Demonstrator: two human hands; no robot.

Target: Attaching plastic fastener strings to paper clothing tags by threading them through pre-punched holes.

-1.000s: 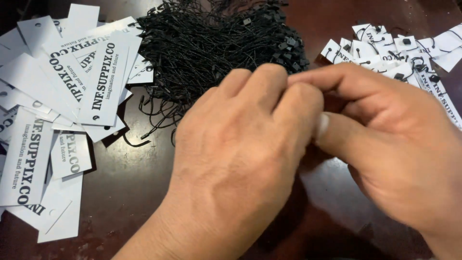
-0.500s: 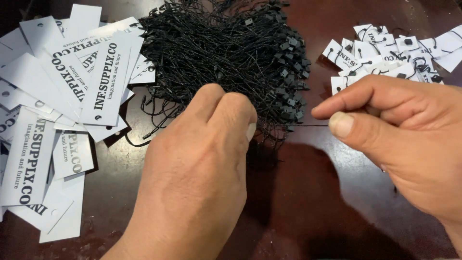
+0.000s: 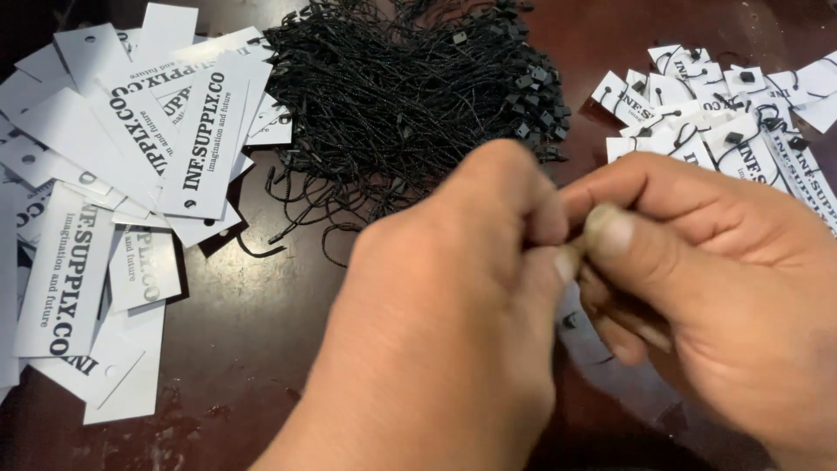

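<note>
Fingertips of the left hand [image 3: 453,323] and right hand [image 3: 697,288] press together; whatever they pinch is hidden. Black strings [image 3: 401,96] lie at 12 o'clock, white tags [image 3: 105,192] at 9.

Tangled black string loops [image 3: 410,96], heaped, behind hands

dark brown table [image 3: 244,366] | loose white paper tags [image 3: 131,174] left | strung tags [image 3: 724,122] right

Dark reddish-brown tabletop [image 3: 244,349], glossy and scuffed, soft light reflecting off it, filling the whole view
</note>
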